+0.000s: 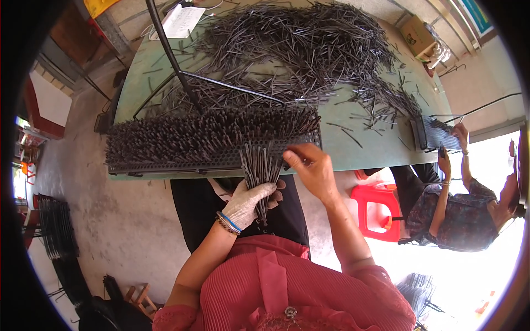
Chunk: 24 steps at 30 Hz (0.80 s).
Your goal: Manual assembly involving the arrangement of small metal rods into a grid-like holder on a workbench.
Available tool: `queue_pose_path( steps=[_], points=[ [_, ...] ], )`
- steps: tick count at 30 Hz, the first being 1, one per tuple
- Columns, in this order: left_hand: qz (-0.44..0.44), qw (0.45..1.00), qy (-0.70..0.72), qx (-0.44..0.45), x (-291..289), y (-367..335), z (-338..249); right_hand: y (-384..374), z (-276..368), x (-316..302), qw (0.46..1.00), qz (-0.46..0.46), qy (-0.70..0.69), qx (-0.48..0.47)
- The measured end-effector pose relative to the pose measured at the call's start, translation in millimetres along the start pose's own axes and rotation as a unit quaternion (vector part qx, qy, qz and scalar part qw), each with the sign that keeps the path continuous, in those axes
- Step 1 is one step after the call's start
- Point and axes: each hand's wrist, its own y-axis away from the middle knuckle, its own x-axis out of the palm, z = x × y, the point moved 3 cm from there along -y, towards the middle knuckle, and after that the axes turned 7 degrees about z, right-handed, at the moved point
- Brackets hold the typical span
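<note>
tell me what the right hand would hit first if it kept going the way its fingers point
Probably the fanned bundle of dark rods gripped in the gloved left hand; the right hand points left, fingertips almost at the rods.

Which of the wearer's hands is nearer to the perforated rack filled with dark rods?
Right. The bare right hand is at the perforated rack, fingertips at its front right edge. The gloved left hand sits lower, off the table, gripping a fanned bundle of rods.

- Green bench [375, 144], its far edge bent by the lens.
- Big loose heap of thin dark rods [309, 44] across its far half.
- Perforated dark rack [210, 144] packed with upright rods at the near edge.
- Smaller rack [433, 134] at its right end.
- White paper [182, 21] at the far left.
</note>
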Motion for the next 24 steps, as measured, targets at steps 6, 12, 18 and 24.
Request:
queue_pose_path(
  steps=[6, 12, 18, 24],
  points=[
    [-0.002, 1.000, 0.002, -0.029, 10, 3, -3, 4, -28, 1, 0.980, 0.120, -0.097, 0.129],
    [-0.001, 0.999, -0.018, -0.038, -1, -4, 9, -6, -15, -23, 0.976, -0.019, -0.208, 0.066],
    [-0.014, 0.999, -0.003, -0.036, 7, -5, 9, -32, -12, -38, 0.982, -0.173, -0.020, -0.068],
    [-0.040, 0.998, 0.003, -0.045, 4, -3, 6, -32, -9, -33, 0.975, -0.181, 0.079, -0.105]
  ],
)
